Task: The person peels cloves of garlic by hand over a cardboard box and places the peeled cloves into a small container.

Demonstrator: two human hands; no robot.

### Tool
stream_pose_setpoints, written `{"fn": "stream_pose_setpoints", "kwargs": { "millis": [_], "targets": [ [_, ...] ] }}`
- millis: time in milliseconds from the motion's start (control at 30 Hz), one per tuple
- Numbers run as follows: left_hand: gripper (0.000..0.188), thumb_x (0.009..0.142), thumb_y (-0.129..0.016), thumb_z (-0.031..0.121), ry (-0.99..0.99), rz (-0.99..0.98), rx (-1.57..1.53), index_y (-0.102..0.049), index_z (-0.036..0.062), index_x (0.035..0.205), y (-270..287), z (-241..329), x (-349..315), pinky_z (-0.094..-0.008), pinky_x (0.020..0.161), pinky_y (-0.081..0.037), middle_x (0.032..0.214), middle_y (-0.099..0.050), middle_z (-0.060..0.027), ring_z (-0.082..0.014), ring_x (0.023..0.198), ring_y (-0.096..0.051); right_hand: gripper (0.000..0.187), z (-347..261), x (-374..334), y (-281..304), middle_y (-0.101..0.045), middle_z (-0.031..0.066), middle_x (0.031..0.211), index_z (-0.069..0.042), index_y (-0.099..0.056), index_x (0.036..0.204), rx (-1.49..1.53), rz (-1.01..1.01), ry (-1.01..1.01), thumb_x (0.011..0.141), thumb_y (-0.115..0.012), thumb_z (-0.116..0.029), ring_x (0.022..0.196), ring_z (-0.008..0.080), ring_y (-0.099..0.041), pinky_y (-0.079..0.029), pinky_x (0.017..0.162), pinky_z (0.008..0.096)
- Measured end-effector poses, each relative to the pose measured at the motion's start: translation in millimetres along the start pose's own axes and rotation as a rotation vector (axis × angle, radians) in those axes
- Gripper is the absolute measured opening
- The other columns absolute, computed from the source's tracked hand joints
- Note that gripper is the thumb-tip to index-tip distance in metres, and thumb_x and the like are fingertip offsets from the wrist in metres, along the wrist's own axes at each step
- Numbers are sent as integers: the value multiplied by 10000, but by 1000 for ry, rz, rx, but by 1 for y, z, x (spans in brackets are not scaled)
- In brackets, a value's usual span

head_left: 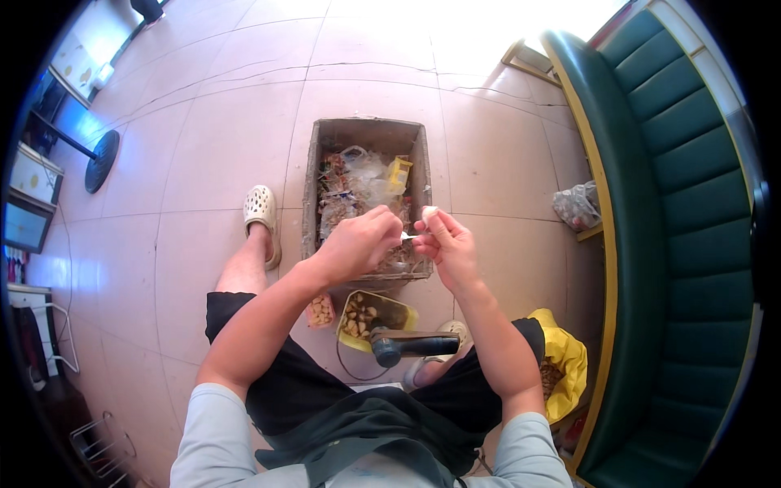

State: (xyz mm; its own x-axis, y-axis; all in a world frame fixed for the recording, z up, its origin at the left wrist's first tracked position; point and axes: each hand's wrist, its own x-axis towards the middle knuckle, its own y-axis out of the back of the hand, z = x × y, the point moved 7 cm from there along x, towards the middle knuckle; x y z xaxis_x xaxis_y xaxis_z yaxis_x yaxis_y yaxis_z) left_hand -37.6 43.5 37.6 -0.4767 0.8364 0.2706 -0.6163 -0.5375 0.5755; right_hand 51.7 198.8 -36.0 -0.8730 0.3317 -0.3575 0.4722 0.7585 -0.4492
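Pale rounded piece (429, 212) pinched at fingertips of right hand (447, 246); white sliver (408, 237) beside left hand (360, 240), fingers bunched, hold unclear

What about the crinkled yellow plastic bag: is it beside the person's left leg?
No, the yellow bag is beside the person's black-clad right leg, between it and the long dark-green padded bench.

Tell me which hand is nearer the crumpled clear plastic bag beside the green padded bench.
Right. The right hand is left of the bag, at the right edge of the grey rectangular box; the left hand is farther left, over the box.
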Motion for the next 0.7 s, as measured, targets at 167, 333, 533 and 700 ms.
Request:
{"fn": "stream_pose_setpoints", "kwargs": {
  "millis": [167,333,533,700],
  "targets": [
    [143,898,-702,3,31,81,92,-643,43,1022,10,-9,0,-379,723,-565,1002,-640,-118,-291,845,-691,407,-5,-6,-13,-685,77,993,17,-581,1398,-73,-148,-51,1067,-625,-216,768,136,-707,-602,667,261],
    [208,905,-733,6,45,107,-83,-692,56,1103,11,-1,3,-316,723,-582,1025,-648,-73,-181,844,-691,419,-8,-18,-29,-618,30,914,-1,-557,1449,-199,-279,-50,1091,-580,-219,716,103,-650,-554,623,245],
    [190,896,-754,-1,14,67,-187,-704,55,1070,14,5,3,-291,708,-569,1031,-655,-59,-157,837,-676,385,-15,-24,-39,-586,3,885,6,-579,1420,-301,-371,-70,1106,-543,-214,648,74,-571,-463,559,216],
    [112,879,-763,48,-46,11,-209,-700,41,971,15,12,5,-346,724,-560,971,-670,-86,-244,817,-694,351,-19,-27,-37,-561,-22,786,12,-623,1356,-392,-430,-87,1103,-539,-215,609,54,-525,-408,533,207]
  ]
}}
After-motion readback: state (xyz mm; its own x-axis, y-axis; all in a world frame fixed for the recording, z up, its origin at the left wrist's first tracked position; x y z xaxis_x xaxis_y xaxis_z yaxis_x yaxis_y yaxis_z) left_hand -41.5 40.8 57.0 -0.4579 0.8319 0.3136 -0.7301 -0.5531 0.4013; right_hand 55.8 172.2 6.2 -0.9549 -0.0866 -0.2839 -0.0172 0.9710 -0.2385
